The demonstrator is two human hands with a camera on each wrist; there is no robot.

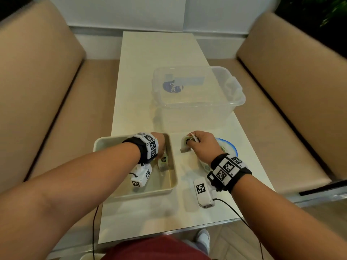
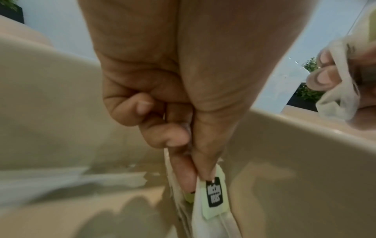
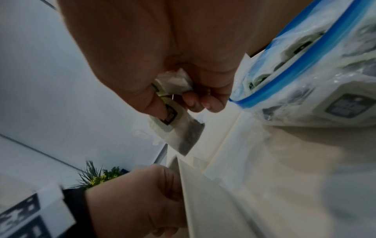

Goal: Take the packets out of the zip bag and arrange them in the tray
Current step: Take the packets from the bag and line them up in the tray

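Left wrist view showed my left hand (image 2: 162, 99) pinching a tea-bag packet (image 2: 211, 202) by its tag, low in the tray (image 2: 295, 153). My right hand (image 3: 162, 64) clutched another packet (image 3: 179, 128), lower-centre, beside the zip bag (image 3: 305, 72). They looked light, limp and tearable, so I judged edges safest.

Table (image 1: 150, 59): tray (image 1: 173, 173), zip bag (image 1: 231, 147), tub (image 1: 238, 102).
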